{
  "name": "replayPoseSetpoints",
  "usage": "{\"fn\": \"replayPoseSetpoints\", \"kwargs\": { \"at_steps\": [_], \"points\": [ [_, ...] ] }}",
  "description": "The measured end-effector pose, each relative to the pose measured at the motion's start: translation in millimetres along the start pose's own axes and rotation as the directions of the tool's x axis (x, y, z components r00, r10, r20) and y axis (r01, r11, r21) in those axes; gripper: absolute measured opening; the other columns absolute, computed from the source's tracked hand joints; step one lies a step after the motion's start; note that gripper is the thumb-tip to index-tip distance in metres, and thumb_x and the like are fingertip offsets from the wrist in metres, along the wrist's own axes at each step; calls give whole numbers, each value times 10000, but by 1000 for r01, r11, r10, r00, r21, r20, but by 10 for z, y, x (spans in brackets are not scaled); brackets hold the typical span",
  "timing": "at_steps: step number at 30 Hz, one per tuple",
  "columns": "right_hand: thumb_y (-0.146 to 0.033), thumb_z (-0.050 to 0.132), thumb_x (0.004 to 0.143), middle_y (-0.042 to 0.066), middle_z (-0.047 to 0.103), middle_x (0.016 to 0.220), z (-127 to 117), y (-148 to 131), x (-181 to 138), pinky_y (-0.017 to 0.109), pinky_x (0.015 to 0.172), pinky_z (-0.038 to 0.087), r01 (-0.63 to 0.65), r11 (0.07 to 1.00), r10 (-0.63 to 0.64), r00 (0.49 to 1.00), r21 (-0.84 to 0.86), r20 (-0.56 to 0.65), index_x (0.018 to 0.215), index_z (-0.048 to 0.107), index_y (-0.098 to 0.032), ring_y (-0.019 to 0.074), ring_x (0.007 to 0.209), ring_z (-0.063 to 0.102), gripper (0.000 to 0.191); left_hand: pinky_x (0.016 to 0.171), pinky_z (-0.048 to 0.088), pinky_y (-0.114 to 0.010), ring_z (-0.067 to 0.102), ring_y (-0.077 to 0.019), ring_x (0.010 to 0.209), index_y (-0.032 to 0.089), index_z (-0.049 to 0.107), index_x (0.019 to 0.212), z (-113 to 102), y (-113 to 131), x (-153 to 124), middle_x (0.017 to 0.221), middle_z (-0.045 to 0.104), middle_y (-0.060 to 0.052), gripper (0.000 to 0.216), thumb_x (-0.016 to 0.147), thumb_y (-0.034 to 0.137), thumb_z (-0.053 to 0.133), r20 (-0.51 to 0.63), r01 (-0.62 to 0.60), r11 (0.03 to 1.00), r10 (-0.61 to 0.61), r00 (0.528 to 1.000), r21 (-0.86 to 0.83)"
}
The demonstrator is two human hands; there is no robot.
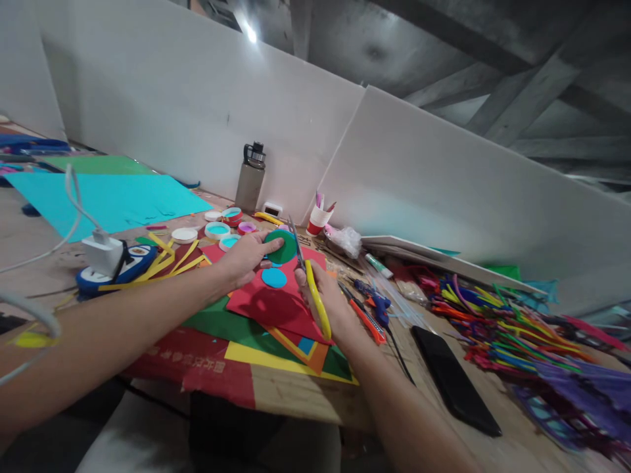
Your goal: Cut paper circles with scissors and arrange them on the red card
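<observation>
My left hand [246, 257] pinches the green disc [282, 248] over the red paper [269, 310]; my right hand [331, 299] grips the scissors [315, 297] at its edge. The green disc looks nearly round; what's left to trim, I can't tell. A blue disc [274, 278] lies finished, I'd judge.

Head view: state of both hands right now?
Left hand: closed, pinching the green paper circle.
Right hand: closed on the yellow-handled scissors.
</observation>
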State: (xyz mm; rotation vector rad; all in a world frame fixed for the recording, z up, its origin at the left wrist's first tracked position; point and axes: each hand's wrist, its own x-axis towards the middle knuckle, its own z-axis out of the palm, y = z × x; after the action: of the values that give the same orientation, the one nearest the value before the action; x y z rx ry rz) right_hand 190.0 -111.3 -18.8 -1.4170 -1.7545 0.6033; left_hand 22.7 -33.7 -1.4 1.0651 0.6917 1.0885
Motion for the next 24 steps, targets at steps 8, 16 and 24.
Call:
{"fn": "replayPoseSetpoints", "kwargs": {
  "at_steps": [8, 16, 24],
  "points": [
    [-667, 453, 879, -31, 511, 652, -49, 15, -11, 205, 476, 355, -28, 999, 28, 999, 23, 23, 886, 522, -214, 96, 521, 448, 458, 444, 368, -159, 617, -112, 589, 162, 717, 904, -27, 54, 9, 734, 711, -50, 220, 722, 268, 781, 33, 17, 999, -18, 999, 35],
    [-618, 455, 896, -25, 475, 637, -127, -83, -21, 219, 494, 356, 34, 999, -32, 996, -30, 80, 898, 543, -206, 115, 556, 445, 421, 405, 297, -141, 590, -85, 573, 148, 738, 842, -102, 95, 49, 759, 706, -55, 198, 706, 282, 791, 83, 6, 995, -14, 996, 100],
    [-622, 430, 905, -27, 486, 675, -116, -47, -16, 231, 532, 340, 42, 995, -36, 997, -90, 69, 934, 555, -201, 118, 588, 434, 440, 430, 336, -143, 600, -91, 598, 146, 736, 856, -88, 101, 29, 773, 708, -55, 216, 702, 285, 795, 85, 12, 989, -25, 996, 144]
  ]
}}
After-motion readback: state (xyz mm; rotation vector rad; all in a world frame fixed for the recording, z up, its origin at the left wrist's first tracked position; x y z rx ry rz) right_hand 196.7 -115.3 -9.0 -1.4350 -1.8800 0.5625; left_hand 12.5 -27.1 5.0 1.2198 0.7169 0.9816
